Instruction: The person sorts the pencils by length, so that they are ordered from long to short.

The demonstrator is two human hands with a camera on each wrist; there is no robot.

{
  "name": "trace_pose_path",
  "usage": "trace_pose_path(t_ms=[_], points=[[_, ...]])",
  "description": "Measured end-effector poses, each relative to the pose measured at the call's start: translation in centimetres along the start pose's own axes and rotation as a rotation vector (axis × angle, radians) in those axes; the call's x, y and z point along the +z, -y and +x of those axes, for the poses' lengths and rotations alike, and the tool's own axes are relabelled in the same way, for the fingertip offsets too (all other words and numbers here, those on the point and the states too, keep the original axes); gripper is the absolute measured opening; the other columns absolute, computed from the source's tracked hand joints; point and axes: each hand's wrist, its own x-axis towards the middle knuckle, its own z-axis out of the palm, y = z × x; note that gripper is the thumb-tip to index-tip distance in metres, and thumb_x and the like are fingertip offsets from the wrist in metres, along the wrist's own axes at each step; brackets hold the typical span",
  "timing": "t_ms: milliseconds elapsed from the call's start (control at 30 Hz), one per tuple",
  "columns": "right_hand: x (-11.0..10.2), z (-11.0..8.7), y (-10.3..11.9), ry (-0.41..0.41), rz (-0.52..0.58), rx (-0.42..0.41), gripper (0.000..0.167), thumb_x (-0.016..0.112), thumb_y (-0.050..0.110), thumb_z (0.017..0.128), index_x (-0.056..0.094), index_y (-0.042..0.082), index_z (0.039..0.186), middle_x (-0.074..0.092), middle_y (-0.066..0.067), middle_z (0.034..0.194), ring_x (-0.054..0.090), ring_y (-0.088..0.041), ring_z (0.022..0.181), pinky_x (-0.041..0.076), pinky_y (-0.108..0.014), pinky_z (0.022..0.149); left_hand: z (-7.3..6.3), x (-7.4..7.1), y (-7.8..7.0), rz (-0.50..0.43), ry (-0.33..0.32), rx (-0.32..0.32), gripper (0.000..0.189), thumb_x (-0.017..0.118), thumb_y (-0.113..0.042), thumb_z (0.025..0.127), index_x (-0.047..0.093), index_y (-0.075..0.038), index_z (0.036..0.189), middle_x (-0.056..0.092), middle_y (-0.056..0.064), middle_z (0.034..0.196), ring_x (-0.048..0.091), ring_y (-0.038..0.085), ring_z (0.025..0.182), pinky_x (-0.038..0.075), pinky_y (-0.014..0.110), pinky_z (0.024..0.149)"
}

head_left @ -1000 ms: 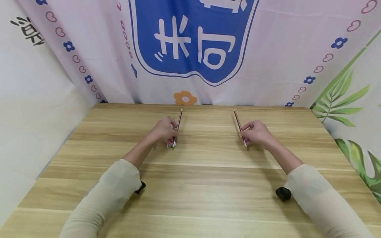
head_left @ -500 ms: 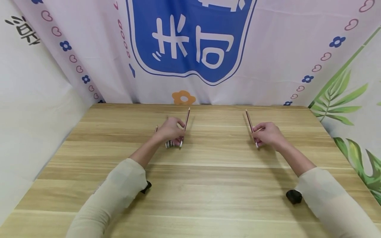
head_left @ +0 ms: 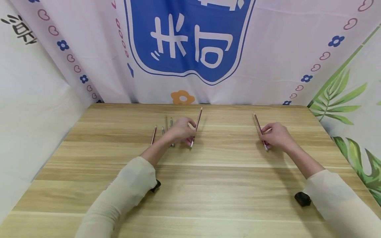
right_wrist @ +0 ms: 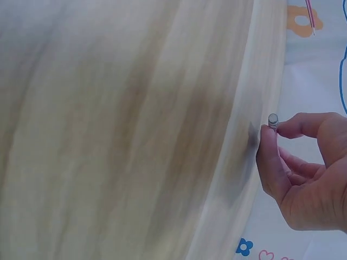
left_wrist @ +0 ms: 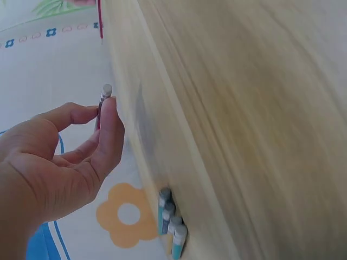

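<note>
Between thumb and fingers, my left hand pinches a dark red pencil, tip toward the back and white eraser end toward me. The eraser end shows above the fingertips in the left wrist view. Farther right, my right hand pinches a similar dark red pencil near its eraser end; the right wrist view shows that end between thumb and finger. Both pencils appear raised off the table. Several other pencils lie side by side left of my left hand, partly hidden by it in the head view.
A separate red pencil lies left of the group, its lower end behind my left forearm. The wooden table ends at a printed cloth at the back. Black objects sit under both sleeve cuffs.
Both hands have moved right, each carrying its pencil. My left hand has come away from the pencil group, so more of those pencils and the separate red one now show.
</note>
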Motion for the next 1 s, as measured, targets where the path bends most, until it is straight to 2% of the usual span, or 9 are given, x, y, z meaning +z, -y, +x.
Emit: trace_pose_path(t_ms=[233, 367, 567, 767, 867, 1000], points=[[-0.2, -0.4, -0.6, 0.006, -0.054, -0.037, 0.039, 0.065, -0.001, 0.089, 0.055, -0.019, 0.122, 0.072, -0.018, 0.083, 0.065, -0.012, 0.057, 0.063, -0.028, 0.052, 0.7, 1.6, -0.6, -0.028, 0.028, 0.010, 0.036, 0.062, 0.009, 0.094, 0.054, 0.008, 0.129, 0.068, 0.020, 0.080, 0.064, 0.020, 0.054, 0.065, 0.033, 0.055], [-0.2, -0.5, -0.9, 0.005, -0.112, -0.038, 0.036, 0.067, 0.002, 0.090, 0.057, -0.017, 0.120, 0.072, -0.015, 0.080, 0.066, -0.013, 0.057, 0.062, -0.029, 0.052, 0.9, 2.3, -1.1, -0.027, 0.047, 0.007, 0.034, 0.064, 0.008, 0.095, 0.055, 0.008, 0.128, 0.067, 0.019, 0.077, 0.063, 0.020, 0.054, 0.064, 0.031, 0.053], [-0.6, -0.3, -1.1, 0.015, -0.127, -0.037, 0.037, 0.070, 0.003, 0.089, 0.057, -0.016, 0.118, 0.071, -0.008, 0.073, 0.066, -0.013, 0.056, 0.062, -0.030, 0.051, 1.2, 3.3, -1.8, -0.010, 0.064, 0.029, 0.034, 0.065, 0.007, 0.095, 0.056, 0.007, 0.128, 0.066, 0.016, 0.074, 0.062, 0.020, 0.054, 0.063, 0.030, 0.052], [-1.0, 0.6, -0.8, -0.023, -0.210, -0.132, 0.047, 0.072, 0.005, 0.090, 0.055, -0.018, 0.127, 0.074, -0.016, 0.083, 0.067, -0.016, 0.064, 0.057, -0.028, 0.055, 1.6, 4.3, -2.2, -0.025, 0.080, 0.053, 0.031, 0.064, 0.009, 0.094, 0.056, 0.007, 0.124, 0.065, 0.015, 0.070, 0.062, 0.018, 0.051, 0.062, 0.029, 0.050], [-1.0, 1.0, -0.9, -0.030, -0.262, -0.167, 0.048, 0.073, 0.005, 0.090, 0.056, -0.017, 0.129, 0.072, -0.015, 0.083, 0.063, -0.015, 0.064, 0.052, -0.026, 0.055, 1.9, 4.8, -2.4, -0.035, 0.093, 0.063, 0.030, 0.064, 0.009, 0.094, 0.056, 0.007, 0.123, 0.064, 0.014, 0.068, 0.062, 0.018, 0.050, 0.063, 0.030, 0.050], [-0.8, 1.4, -1.2, -0.014, -0.246, -0.178, 0.045, 0.071, -0.001, 0.090, 0.057, -0.016, 0.130, 0.069, -0.014, 0.080, 0.061, -0.013, 0.059, 0.054, -0.025, 0.050, 2.1, 5.5, -2.6, -0.043, 0.104, 0.075, 0.030, 0.063, 0.009, 0.094, 0.056, 0.008, 0.123, 0.064, 0.014, 0.068, 0.062, 0.018, 0.050, 0.063, 0.030, 0.050]])
